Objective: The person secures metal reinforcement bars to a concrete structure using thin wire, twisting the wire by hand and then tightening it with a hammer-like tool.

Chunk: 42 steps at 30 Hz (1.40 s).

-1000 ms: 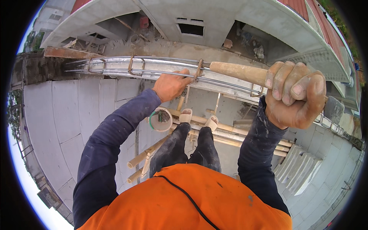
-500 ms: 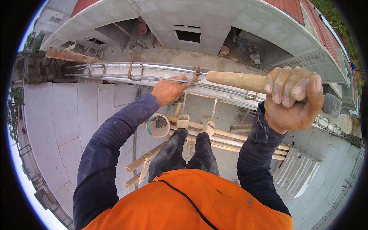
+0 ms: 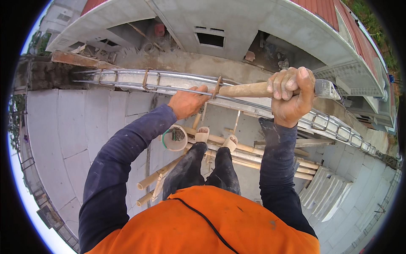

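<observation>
A long rebar cage, steel bars tied with rusty stirrups, lies along the top of the wall. My left hand is closed round its near bar, just left of a rusty stirrup; part of its fingers is hidden behind the bar. My right hand grips a hammer by its wooden handle, close to the grey metal head. The handle lies sideways over the cage, its butt end pointing left at the stirrup. Whether the butt touches the stirrup I cannot tell.
Below, my feet in pale sandals stand on bamboo poles. A white bucket with dark contents hangs or stands left of them. Stacked pale blocks lie lower right. A wooden plank rests at the cage's far left.
My right hand has moved left with the hammer, bringing the handle's butt nearer the stirrup. The hammer head shows more fully. My left hand has barely shifted on the bar.
</observation>
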{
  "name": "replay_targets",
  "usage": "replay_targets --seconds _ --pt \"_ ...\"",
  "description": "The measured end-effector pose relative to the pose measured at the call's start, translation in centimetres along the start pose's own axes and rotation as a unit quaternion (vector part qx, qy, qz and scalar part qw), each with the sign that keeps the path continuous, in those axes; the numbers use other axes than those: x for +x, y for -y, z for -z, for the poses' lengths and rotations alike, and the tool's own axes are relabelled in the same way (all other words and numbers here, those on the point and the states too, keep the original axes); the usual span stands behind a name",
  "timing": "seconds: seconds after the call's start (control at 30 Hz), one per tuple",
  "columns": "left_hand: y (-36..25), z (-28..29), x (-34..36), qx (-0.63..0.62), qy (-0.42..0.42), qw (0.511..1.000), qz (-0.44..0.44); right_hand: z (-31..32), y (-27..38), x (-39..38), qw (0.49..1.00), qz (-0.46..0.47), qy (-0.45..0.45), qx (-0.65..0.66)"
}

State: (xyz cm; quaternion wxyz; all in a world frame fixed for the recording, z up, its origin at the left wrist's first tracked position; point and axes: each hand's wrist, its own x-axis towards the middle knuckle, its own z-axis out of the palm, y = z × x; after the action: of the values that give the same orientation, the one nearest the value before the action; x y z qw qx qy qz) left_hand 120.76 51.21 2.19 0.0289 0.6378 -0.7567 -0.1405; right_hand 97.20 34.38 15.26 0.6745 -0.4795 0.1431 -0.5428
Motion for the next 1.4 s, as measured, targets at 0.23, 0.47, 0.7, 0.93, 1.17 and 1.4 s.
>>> replay_targets --seconds 0.23,0.47,0.7,0.93,1.17,1.4 --pt "0.3 -0.4 -0.5 0.015 -0.014 1.0 -0.005 -1.5 6.3 0.4 0.989 0.075 0.126 0.033" --pt "0.9 -0.5 -0.6 0.022 -0.023 0.999 -0.031 -0.7 0.0 -0.8 0.999 -0.001 0.033 -0.041" --pt "-0.5 0.2 0.1 0.046 0.013 0.999 -0.014 -1.0 0.9 -0.9 0.997 0.03 0.064 -0.027" --pt "-0.2 0.3 -0.4 0.052 0.005 0.999 -0.003 -0.6 3.2 -0.1 0.988 0.051 0.136 0.044" --pt "0.3 0.2 -0.2 0.055 -0.005 0.998 -0.024 -0.7 -0.4 -1.1 0.993 0.025 0.094 -0.074" --pt "-0.2 0.8 0.1 0.057 0.035 0.998 -0.009 -1.4 0.4 -0.8 0.987 0.052 0.146 -0.046"
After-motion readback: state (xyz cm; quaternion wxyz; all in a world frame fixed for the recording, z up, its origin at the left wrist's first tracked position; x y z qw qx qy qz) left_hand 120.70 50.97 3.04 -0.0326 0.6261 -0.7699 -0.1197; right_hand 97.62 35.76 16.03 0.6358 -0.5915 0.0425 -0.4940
